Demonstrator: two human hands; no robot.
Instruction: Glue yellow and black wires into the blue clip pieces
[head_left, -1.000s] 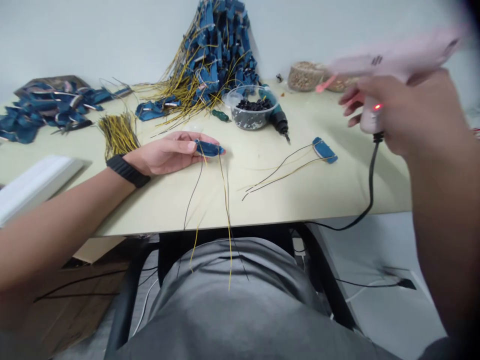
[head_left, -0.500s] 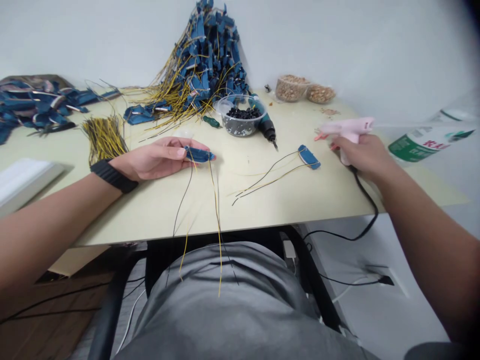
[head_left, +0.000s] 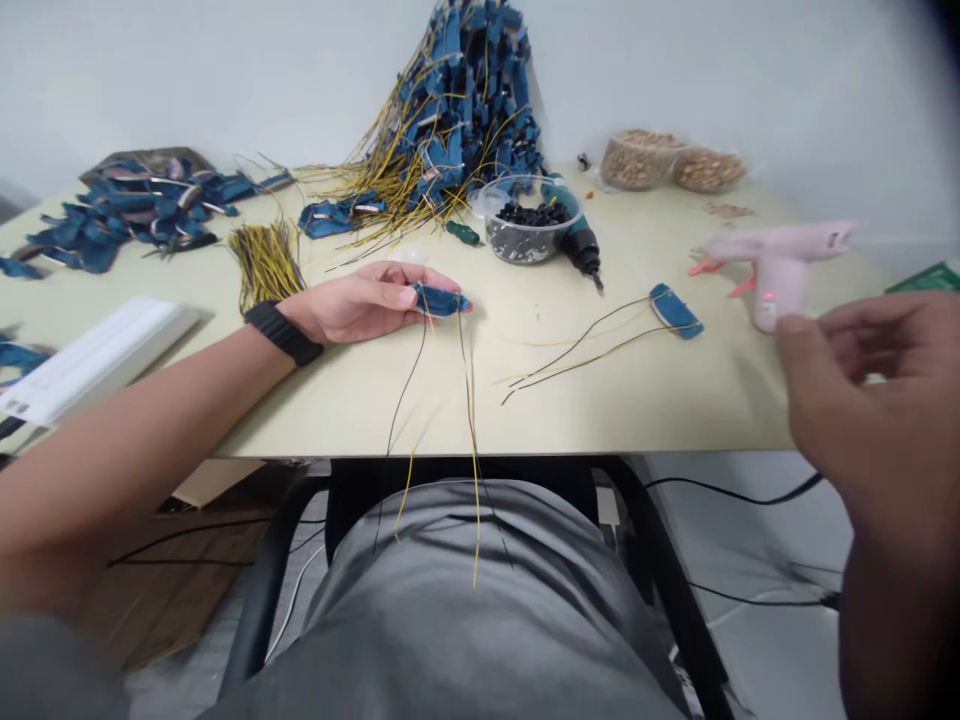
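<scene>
My left hand (head_left: pixel 375 300) is closed on a small blue wired piece (head_left: pixel 441 301), pinched between thumb and fingers above the table. Thin black and yellow wires hang from it over the table edge, towards my lap. My right hand (head_left: pixel 877 390) is just in front of a pink glue gun (head_left: pixel 784 262), off its handle, with thumb and half-curled fingers apart. The glue gun rests on the table, its small red light showing. Between the two hands lies a second blue wired piece (head_left: pixel 676 312), its wires pointing left.
Behind stands a tall heap of blue wired pieces (head_left: pixel 465 110). Before it are a tub of black bits (head_left: pixel 531 240), a power screwdriver (head_left: pixel 581 240) and a green-handled tool (head_left: pixel 463 233). A yellow wire bundle (head_left: pixel 266 265) and a white box (head_left: pixel 105 355) lie left; two bags (head_left: pixel 709 170) sit back right.
My right hand has let go of the glue gun and drawn back towards me. My left hand keeps its hold on the blue piece. The whole view has shifted, so things appear further right.
</scene>
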